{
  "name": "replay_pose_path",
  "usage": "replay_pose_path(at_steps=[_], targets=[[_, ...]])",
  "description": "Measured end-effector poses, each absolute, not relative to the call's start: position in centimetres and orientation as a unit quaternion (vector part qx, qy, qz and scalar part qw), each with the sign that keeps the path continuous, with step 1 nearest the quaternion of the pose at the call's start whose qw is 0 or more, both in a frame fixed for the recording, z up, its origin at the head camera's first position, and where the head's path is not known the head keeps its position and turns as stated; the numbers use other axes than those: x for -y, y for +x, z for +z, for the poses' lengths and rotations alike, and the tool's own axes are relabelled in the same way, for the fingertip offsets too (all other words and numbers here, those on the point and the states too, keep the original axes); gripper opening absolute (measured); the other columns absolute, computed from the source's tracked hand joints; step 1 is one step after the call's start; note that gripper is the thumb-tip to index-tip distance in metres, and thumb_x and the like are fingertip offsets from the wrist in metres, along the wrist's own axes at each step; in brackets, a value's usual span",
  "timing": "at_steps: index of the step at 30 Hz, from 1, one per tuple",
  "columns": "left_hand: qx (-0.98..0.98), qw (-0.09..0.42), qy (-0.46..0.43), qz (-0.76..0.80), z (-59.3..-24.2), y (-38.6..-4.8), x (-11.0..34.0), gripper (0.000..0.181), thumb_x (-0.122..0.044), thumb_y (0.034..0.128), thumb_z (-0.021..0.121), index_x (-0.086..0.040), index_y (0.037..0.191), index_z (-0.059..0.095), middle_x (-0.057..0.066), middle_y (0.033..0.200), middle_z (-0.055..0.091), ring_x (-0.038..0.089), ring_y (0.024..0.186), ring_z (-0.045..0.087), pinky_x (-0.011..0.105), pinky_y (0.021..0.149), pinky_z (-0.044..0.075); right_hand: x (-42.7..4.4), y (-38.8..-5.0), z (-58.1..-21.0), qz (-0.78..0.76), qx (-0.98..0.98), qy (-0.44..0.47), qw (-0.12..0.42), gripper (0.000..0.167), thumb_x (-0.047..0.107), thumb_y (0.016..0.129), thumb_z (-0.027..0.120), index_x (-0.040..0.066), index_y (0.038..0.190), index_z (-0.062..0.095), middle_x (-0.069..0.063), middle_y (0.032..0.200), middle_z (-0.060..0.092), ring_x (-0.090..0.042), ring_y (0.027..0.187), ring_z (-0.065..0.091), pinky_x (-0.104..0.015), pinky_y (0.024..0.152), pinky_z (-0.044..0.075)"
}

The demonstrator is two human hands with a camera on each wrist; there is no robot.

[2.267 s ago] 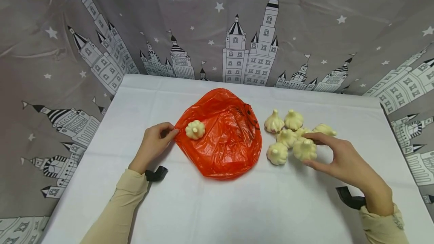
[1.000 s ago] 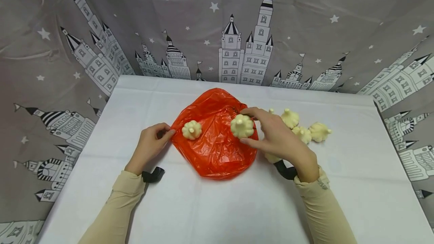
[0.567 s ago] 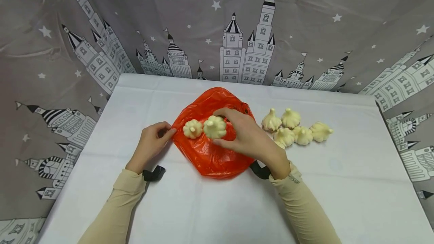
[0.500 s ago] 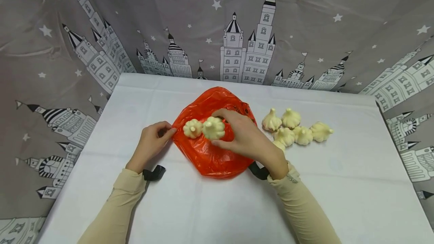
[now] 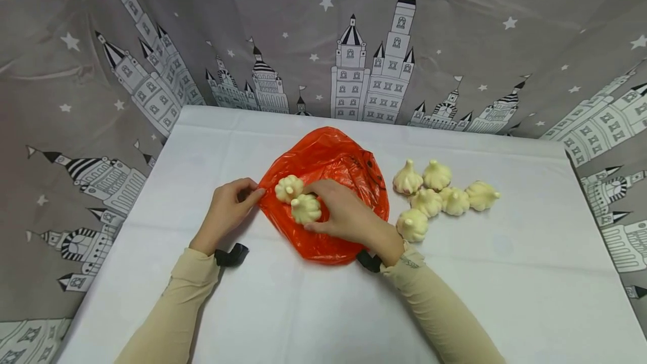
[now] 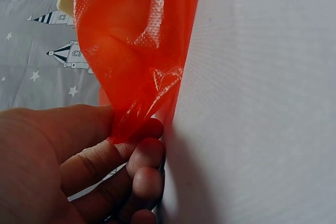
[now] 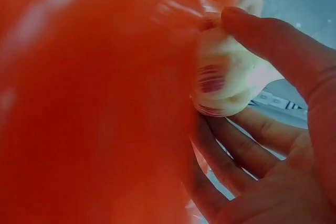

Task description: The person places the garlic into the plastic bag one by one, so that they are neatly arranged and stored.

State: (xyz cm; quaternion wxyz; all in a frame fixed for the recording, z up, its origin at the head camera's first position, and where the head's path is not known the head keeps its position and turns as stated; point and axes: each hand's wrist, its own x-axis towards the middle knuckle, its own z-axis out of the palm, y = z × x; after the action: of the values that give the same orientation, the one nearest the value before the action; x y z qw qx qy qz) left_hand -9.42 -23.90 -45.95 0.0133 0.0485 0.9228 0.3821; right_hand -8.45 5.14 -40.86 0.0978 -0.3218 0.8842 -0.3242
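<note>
A crinkled red plastic bag [image 5: 331, 240] lies flat on the white table. My left hand [image 5: 231, 206] pinches the bag's left corner between thumb and fingers; the left wrist view shows the gathered film [image 6: 139, 98] there. Over the bag, my right hand [image 5: 346, 212] holds a garlic bulb [image 5: 305, 209] between thumb and fingers. Purple streaks mark the underside of that bulb [image 7: 226, 77] in the right wrist view. Just behind and left of it sits another garlic bulb [image 5: 289, 188] on the bag. Whether the held bulb rests on the bag is hard to tell.
Right of the bag, several garlic bulbs [image 5: 426, 202] stand close together on the white tabletop [image 5: 303, 319]. A grey cloth [image 5: 283, 10] printed with castles and stars hangs behind and beside the table.
My right hand has carried a garlic bulb left from the cluster onto the bag, next to the first one, and lower in the last half second. My left hand keeps its pinch.
</note>
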Motion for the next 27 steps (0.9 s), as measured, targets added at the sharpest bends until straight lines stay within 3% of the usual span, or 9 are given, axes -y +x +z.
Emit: replay_pose_path(at_steps=[11, 27], targets=[[-0.923, 0.010, 0.050, 0.382, -46.0, -9.4, 23.9, 0.017, -0.023, 0.1028, 0.070, -0.006, 0.103, 0.074, 0.010, 0.089, 0.068, 0.025, 0.082, 0.055, 0.031, 0.073, 0.045, -4.3, -8.6, -43.0, -0.320, -0.885, -0.313, 0.125, 0.063, 0.032, 0.089, 0.087, 0.007, 0.139, 0.059, -0.007, 0.132, 0.067, -0.024, 0.124, 0.062, -0.041, 0.111, 0.048], [-0.924, 0.014, 0.044, 0.379, -46.0, -9.4, 23.8, 0.017, -0.023, 0.1027, 0.070, -0.006, 0.104, 0.074, 0.010, 0.091, 0.069, 0.025, 0.083, 0.056, 0.033, 0.075, 0.047, -4.5, -8.2, -42.9, -0.307, -0.892, -0.308, 0.123, 0.067, 0.036, 0.089, 0.086, 0.007, 0.141, 0.057, -0.010, 0.137, 0.065, -0.028, 0.131, 0.060, -0.043, 0.115, 0.045]])
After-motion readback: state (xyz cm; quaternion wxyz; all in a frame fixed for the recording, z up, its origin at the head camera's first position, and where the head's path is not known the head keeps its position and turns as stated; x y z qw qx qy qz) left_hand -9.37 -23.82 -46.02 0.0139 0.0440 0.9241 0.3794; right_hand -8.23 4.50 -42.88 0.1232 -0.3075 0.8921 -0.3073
